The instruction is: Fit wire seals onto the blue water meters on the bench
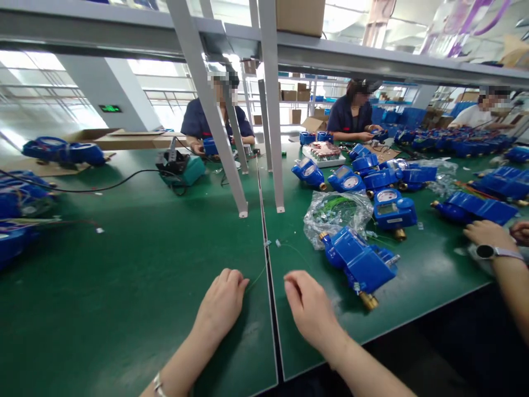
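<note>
My left hand (223, 300) is closed in a pinch above the green table, left of the seam. A thin green wire (259, 274) runs from its fingertips to a small clear tag (268, 243) at the seam. Right of the seam my right hand (309, 303) is curled, thumb against fingers; whatever it may hold is hidden. A second small tag (278, 242) with a faint wire lies just beyond it. Closest to my right hand on that side is a blue water meter (359, 259) with brass ends, lying face down.
A clear plastic bag (336, 215) holds green wires with tags. More blue meters (394, 209) crowd the right; others (61, 151) lie far left. White posts (273, 110) reach the table ahead. A co-worker's hand (490, 237) rests at right; people sit opposite.
</note>
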The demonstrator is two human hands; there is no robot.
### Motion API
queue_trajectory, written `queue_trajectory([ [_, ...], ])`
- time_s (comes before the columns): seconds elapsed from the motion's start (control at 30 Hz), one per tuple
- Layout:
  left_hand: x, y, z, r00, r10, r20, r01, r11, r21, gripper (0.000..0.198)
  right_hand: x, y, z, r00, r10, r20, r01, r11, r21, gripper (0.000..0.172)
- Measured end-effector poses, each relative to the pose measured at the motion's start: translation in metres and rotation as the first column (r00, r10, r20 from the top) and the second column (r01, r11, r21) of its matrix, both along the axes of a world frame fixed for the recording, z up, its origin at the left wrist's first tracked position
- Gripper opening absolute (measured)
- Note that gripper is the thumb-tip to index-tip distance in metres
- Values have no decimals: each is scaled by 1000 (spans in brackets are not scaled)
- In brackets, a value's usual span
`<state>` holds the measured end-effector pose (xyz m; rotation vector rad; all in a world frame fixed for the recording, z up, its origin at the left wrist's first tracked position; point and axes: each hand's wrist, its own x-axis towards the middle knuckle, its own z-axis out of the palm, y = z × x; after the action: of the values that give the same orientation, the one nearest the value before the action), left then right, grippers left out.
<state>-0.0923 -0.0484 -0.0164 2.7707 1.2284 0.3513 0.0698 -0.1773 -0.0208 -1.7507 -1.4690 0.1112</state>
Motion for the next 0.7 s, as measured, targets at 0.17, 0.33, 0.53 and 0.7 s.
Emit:
queue_trajectory([
  [0.17,6,-7,9,995,-31,91,30,999,13,21,12,108,1,971,70,230,-69,998,-12,32],
  [0.33,3,0,3,975,28,222,-34,999,21,33,9,136,11,899,174,402,-154,985,-82,23],
  [0.53,10,11,7,953,-53,297,144,945,-295,41,7,33,34,913,40,406,-23,999,-47,25],
  [0.7,23,-8,7,891,-398,219,454,781,-429,31,37,-88,4,894,-400,203,399,916,49,27],
])
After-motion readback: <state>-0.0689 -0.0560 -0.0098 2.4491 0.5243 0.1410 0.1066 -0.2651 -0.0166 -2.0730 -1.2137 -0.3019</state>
